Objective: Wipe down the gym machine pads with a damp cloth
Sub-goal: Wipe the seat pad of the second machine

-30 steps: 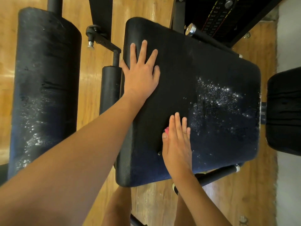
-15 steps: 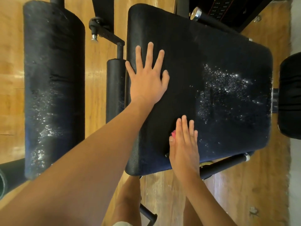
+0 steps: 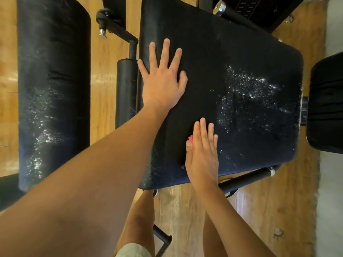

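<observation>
left hand (image 3: 163, 84) flat, fingers spread, on black vinyl machine pad (image 3: 241, 52); right hand (image 3: 202, 156), fingers straight, presses small pink cloth (image 3: 190, 138); barely pinned cloth may slip, missing white speckles (image 3: 246, 89)

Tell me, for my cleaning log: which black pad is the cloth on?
The wide flat pad in the middle: the right hand presses the pink cloth onto it; no hand is on the others.

A gym is shown: a black padded seat (image 3: 241, 52) is mounted on a machine frame at centre. A thick roller pad (image 3: 53, 80) is seen at left and a numbered weight stack (image 3: 248, 6) at upper right, over wooden flooring (image 3: 278, 210).
</observation>
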The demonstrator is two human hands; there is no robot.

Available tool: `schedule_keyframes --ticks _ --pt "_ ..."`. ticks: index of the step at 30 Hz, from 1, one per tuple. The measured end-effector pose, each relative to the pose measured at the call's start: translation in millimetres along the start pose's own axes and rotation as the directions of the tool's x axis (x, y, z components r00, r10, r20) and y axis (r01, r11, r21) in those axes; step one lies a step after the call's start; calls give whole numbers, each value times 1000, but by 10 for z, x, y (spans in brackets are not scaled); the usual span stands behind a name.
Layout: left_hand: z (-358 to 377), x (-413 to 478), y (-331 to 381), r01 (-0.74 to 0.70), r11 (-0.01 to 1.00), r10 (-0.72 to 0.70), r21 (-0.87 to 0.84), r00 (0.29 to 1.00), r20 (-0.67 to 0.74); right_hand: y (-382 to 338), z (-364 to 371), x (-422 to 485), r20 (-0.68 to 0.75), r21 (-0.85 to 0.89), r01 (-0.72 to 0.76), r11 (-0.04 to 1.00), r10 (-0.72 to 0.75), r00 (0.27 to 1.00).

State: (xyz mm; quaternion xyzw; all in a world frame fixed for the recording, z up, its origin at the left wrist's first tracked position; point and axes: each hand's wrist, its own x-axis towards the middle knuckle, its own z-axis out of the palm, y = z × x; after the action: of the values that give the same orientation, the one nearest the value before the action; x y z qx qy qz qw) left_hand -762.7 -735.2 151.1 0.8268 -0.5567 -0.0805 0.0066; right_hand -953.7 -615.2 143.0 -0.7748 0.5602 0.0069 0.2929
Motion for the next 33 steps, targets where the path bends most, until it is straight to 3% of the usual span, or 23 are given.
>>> schedule_keyframes --ticks 8,21,33 --pt "-14 -11 3 3 1000 -3 -14 1000 11 53 116 -473 -25 -15 -11 1000 10 1000" --pt "-1 -1 -16 8 1000 -8 -17 1000 -1 34 85 -327 -40 -64 20 998 -22 999" --pt "-7 -23 -10 12 999 -12 -40 1000 -2 138 16 -479 -6 -151 129 980 -132 991"
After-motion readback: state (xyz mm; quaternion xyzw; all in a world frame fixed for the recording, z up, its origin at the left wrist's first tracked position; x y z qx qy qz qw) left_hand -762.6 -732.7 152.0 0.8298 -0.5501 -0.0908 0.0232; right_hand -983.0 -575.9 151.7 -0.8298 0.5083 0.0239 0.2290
